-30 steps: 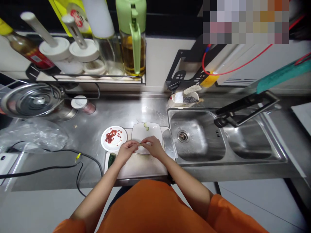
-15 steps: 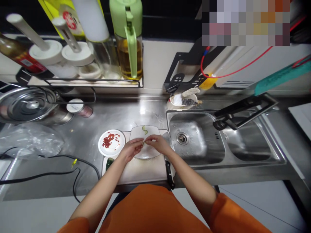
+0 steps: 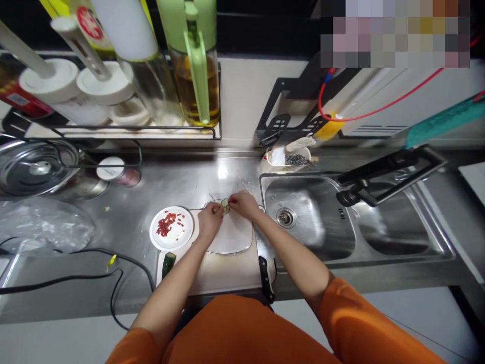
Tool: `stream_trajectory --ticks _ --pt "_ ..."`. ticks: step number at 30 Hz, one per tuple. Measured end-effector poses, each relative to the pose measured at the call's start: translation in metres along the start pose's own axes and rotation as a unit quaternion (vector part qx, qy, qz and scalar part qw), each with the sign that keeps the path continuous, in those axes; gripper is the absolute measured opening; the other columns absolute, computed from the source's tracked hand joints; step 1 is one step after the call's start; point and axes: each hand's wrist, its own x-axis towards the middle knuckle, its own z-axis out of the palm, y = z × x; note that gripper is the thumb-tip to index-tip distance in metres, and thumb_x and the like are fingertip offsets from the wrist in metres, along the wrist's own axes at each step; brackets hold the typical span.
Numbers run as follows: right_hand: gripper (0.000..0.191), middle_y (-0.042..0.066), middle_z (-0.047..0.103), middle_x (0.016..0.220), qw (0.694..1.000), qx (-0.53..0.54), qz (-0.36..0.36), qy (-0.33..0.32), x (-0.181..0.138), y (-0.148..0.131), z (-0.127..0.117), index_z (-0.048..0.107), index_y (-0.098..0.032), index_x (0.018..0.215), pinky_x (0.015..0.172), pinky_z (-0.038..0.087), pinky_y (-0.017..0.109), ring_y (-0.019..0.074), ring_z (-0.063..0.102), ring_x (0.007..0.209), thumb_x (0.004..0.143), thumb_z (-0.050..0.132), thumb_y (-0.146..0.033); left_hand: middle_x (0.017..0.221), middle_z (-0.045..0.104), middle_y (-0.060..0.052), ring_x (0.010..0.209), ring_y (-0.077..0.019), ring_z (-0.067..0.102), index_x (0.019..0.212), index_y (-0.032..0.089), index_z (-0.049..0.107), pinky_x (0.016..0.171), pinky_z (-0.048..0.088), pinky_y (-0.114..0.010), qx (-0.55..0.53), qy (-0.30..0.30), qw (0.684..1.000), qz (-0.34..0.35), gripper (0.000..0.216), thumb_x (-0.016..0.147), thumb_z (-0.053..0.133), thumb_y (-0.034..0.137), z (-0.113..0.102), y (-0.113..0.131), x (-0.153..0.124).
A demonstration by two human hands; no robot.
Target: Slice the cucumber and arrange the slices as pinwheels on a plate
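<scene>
At the far edge of a white square plate, thin green-rimmed cucumber slices lie between my two hands. My left hand is closed in a pinch at the left side of these slices. From the right, my right hand pinches the edge of a slice with thumb and fingertips. Beneath the plate is a pale cutting board. A dark green piece of cucumber rests on the board's left side, partly behind my left forearm. A knife with a black handle lies along the right edge.
A round white plate with small red pieces overlaps the board's back left corner. To the right is a double steel sink with a black faucet. Bottles and jars fill a rack above. A black cable crosses the left counter.
Both hands have moved to the plate's far edge, onto the cucumber slices there. My left hand has curled from stretched fingers into a pinch. The view has shifted slightly.
</scene>
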Motion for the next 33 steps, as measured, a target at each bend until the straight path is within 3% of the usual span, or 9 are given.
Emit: stream_trajectory --ticks 15,33 --pt "0.018 0.003 0.068 0.087 0.996 -0.070 -0.022 -0.042 0.006 -0.002 0.000 0.067 -0.025 0.084 0.073 0.030 0.030 0.0213 0.046 0.094 0.083 0.050 -0.029 0.063 0.066 0.002 0.066 -0.0143 0.060 0.085 0.023 0.067 0.070 0.041 -0.024 0.030 0.009 1.000 -0.002 0.017 0.075 0.057 0.031 0.004 -0.007 0.002" --pt "0.022 0.007 0.064 0.093 0.993 -0.111 -0.039 0.001 -0.001 -0.003 0.010 0.065 -0.022 0.090 0.072 0.027 0.032 0.0227 0.041 0.099 0.089 0.043 -0.028 0.078 0.069 -0.001 0.074 -0.0154 0.062 0.086 0.022 0.065 0.073 0.042 -0.024 0.081 0.044 0.994 0.050 0.014 0.076 0.055 0.024 0.011 -0.011 0.000"
